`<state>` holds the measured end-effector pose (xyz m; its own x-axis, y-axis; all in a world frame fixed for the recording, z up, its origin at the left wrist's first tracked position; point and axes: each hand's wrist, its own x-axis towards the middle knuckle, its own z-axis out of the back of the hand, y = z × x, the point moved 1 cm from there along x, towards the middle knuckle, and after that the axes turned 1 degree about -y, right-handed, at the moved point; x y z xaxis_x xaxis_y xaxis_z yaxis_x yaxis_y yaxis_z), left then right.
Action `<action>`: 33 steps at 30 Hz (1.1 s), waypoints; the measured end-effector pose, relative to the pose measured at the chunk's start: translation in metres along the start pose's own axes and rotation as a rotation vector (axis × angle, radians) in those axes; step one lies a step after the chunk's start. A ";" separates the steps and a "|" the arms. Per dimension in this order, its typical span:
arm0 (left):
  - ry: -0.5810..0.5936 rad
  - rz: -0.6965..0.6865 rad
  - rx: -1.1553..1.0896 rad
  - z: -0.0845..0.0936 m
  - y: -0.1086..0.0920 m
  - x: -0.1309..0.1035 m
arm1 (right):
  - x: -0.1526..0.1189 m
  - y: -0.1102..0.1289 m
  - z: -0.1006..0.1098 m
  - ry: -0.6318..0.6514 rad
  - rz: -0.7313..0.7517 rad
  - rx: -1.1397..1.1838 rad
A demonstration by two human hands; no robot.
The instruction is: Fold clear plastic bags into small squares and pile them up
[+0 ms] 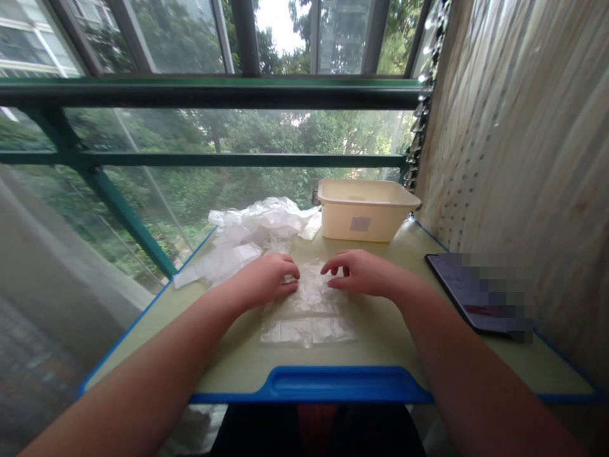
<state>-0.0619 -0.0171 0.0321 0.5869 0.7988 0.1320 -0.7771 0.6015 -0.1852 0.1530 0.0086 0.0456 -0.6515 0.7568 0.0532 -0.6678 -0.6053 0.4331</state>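
Note:
A clear plastic bag (308, 311) lies flat and creased on the table in front of me. My left hand (272, 279) rests at its left side, fingers curved and a little apart, with the fingertips on or close to the plastic. On the opposite side, my right hand (359, 273) is over the bag's right edge, its fingers spread and bent, nothing visible between them. Behind my left hand is a loose heap of crumpled clear bags (266, 219), spreading toward the table's left edge.
A cream plastic bin (359, 219) with a small label stands at the back right. A dark tablet or phone (471, 295), partly blurred out, lies on the right. The pale green table (228, 368) has a blue rim and front tray. Railing and windows are behind, curtains at the right.

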 end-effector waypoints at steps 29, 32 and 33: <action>-0.006 -0.054 -0.059 -0.002 0.000 -0.003 | 0.005 0.020 -0.020 0.103 0.086 0.066; 0.051 -0.076 -0.053 -0.001 -0.001 -0.003 | 0.004 0.013 -0.012 0.040 0.044 0.067; 0.057 -0.071 -0.052 0.000 -0.001 -0.003 | 0.003 0.009 -0.008 0.012 0.027 0.045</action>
<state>-0.0628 -0.0198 0.0315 0.6530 0.7518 0.0916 -0.7212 0.6542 -0.2278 0.1419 0.0032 0.0422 -0.6738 0.7369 0.0547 -0.6328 -0.6138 0.4720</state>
